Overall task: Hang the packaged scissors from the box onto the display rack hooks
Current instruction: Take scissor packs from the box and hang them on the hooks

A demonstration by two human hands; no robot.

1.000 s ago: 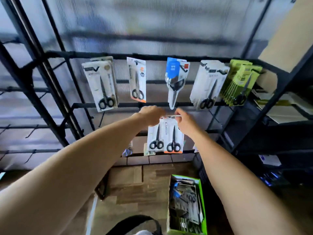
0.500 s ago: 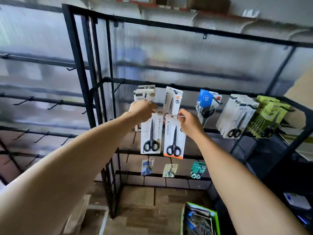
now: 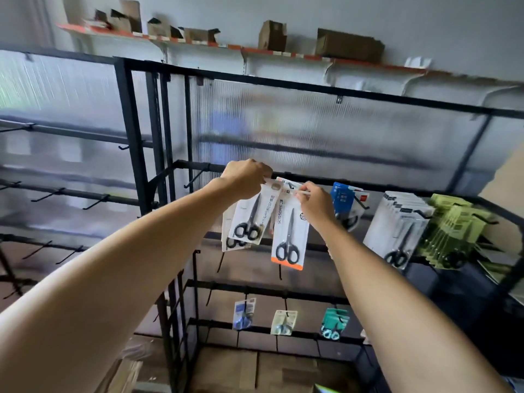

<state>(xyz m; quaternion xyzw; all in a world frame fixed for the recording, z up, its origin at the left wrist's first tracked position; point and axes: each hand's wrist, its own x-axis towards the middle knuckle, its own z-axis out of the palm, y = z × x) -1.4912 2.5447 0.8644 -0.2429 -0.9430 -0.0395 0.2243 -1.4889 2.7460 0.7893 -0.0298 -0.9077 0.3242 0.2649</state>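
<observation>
left hand (image 3: 246,177) pinches white scissors pack (image 3: 251,215); right hand (image 3: 314,201) pinches orange-edged pack (image 3: 289,234) top.

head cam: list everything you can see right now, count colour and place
display rack: one, black metal, centre, with bare hooks at left
orange-edged scissors pack: one, white, held at the top rail
white scissors pack: one, black handles, tilted, in the left hand
blue packs: a few, top rail, right of the hands
white pack stack: several, further right
green pack stack: several, far right
small packs: three, blue, pale and teal, lower rail
cardboard boxes: several, brown, on the wall shelf
left hand: pinches the white scissors pack
right hand: pinches the orange-edged scissors pack
</observation>
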